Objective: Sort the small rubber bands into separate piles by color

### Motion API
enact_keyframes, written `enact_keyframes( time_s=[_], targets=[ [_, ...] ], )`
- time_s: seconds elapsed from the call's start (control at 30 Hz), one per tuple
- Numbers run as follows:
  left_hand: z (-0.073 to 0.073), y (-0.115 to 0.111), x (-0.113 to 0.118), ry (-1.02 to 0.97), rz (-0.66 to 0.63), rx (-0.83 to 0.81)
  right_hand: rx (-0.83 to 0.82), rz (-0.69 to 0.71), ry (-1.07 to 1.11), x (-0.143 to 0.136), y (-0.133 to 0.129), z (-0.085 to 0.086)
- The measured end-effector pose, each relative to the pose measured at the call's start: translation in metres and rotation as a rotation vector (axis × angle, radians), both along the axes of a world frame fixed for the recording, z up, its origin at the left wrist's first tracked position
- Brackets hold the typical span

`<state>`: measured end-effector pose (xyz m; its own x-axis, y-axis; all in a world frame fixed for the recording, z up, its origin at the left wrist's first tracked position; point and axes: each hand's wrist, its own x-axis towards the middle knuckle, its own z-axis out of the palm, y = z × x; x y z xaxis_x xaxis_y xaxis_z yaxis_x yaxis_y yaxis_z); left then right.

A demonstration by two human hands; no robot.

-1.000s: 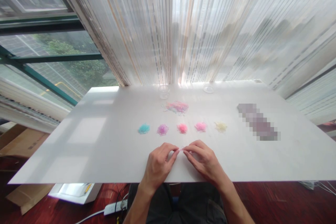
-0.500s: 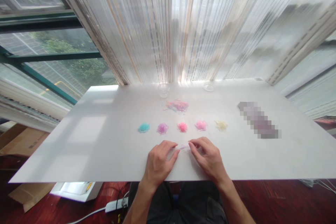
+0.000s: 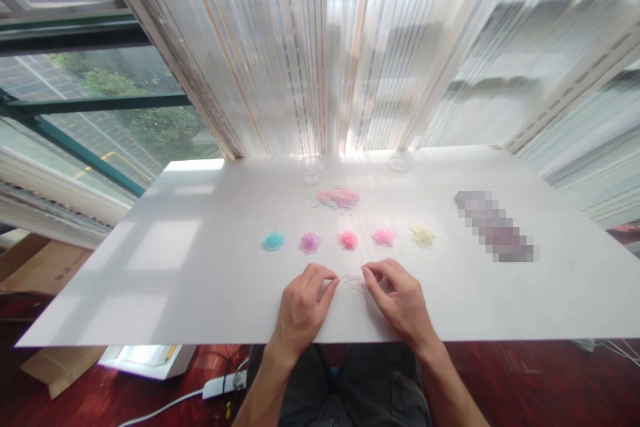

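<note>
My left hand point(image 3: 306, 303) has thumb and forefinger brought together at the left edge of a small loose cluster of thin pale rubber bands point(image 3: 353, 279) on the white table. Across from it, my right hand point(image 3: 399, 295) pinches at the cluster's right edge. Whatever sits between the fingertips of either hand is too small to make out. Just beyond the hands lies a row of small sorted heaps: a teal heap point(image 3: 274, 241), a purple heap point(image 3: 310, 241), a red-pink heap point(image 3: 348, 239), a pink heap point(image 3: 383, 236) and a pale yellow heap point(image 3: 423, 235).
Behind the row spreads a larger mixed-colour pile point(image 3: 338, 198). A clear plastic cup point(image 3: 312, 169) and a clear lid point(image 3: 399, 161) stand near the table's back edge. On the right lies a pixelated oblong object point(image 3: 495, 225). A curtain point(image 3: 280, 47) borders the back.
My left thumb and forefinger have drawn closer together. My right fingertips have shifted slightly, and more of the small cluster between the hands shows. The heaps look the same.
</note>
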<state>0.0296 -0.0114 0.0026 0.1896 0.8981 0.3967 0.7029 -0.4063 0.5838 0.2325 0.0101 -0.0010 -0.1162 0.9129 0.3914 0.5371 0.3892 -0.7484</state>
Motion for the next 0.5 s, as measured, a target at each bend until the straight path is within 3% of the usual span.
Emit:
enact_keyframes(
  time_s=[0.5],
  targets=[
    [-0.0039,-0.0016,-0.0011,-0.103,0.045,-0.027,-0.015,0.002,-0.008,0.0008,0.0001,-0.0012]
  ],
)
